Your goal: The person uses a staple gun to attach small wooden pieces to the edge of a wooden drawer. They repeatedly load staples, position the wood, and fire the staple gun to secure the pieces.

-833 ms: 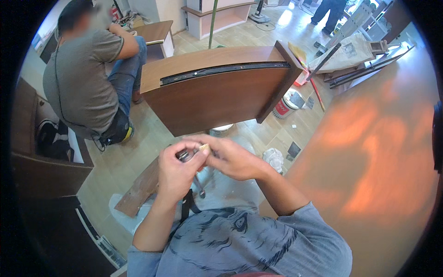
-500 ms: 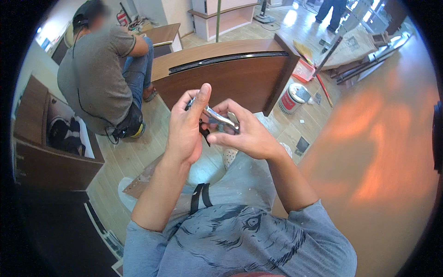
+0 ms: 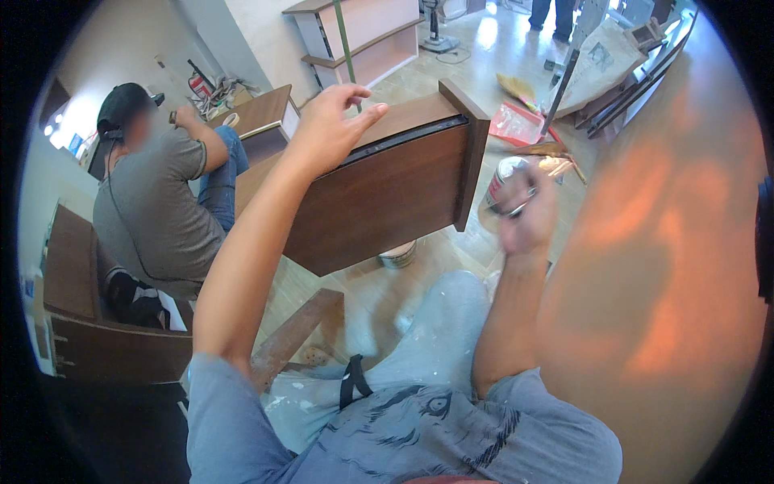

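Note:
My right hand, smeared by motion, is closed around a small shiny metal tool; its exact kind does not show. It is in front of a paint can, partly hiding it. My left hand holds nothing, its thumb stretched out and fingers loosely bent. It is at the top edge of a brown wooden drawer-like piece; whether it touches the wood I cannot tell. A black metal slide rail runs along that piece's upper side.
A person in a grey shirt crouches at the left beside a brown cabinet. A round container stands under the wooden piece. A red dustpan lies beyond, and a large brown panel fills the right side.
My hands have parted: the right moved right with the metal tool, the left moved up and forward to the wooden piece. The view has shifted, and the crouching person has raised a hand.

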A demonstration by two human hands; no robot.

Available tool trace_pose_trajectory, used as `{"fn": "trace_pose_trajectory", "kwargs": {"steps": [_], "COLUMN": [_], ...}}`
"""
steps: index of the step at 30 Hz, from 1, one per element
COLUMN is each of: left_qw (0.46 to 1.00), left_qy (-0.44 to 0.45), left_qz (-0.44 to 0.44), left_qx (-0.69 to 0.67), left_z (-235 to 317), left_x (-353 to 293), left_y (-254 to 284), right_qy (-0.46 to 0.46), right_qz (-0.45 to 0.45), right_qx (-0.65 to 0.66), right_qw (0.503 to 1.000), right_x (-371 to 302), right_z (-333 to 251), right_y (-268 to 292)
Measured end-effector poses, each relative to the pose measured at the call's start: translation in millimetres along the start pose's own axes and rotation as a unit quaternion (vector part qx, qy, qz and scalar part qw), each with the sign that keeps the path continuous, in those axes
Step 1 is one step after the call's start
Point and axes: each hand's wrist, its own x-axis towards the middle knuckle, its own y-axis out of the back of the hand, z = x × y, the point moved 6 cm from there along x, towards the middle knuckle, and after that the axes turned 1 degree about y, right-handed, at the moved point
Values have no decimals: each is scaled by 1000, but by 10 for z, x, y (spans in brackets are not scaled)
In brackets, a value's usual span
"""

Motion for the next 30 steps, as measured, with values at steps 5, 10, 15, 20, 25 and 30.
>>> {"fn": "trace_pose_trajectory", "kwargs": {"steps": [5,10,15,20,25,30], "left_qw": [975,979,981,983,988,979], "left_qy": [95,101,90,85,57,-42], "left_qz": [-128,-145,-148,-158,-144,-164], "left_qx": [155,98,86,32,27,-116], "left_z": [-592,-691,-572,-573,-535,-271], "left_x": [389,363,317,304,502,985], "left_y": [-846,-859,-763,-713,-708,-963], "right_qy": [118,32,2,-20,-32,-59], "right_qz": [165,117,115,96,49,13], "right_qx": [-107,-242,-287,-316,-262,-212], "right_qw": [973,963,951,944,963,976], "right_x": [812,1370,1331,1291,1418,1476], "right_z": [-211,325,533,645,818,934], "right_y": [596,713,727,571,432,391]}}
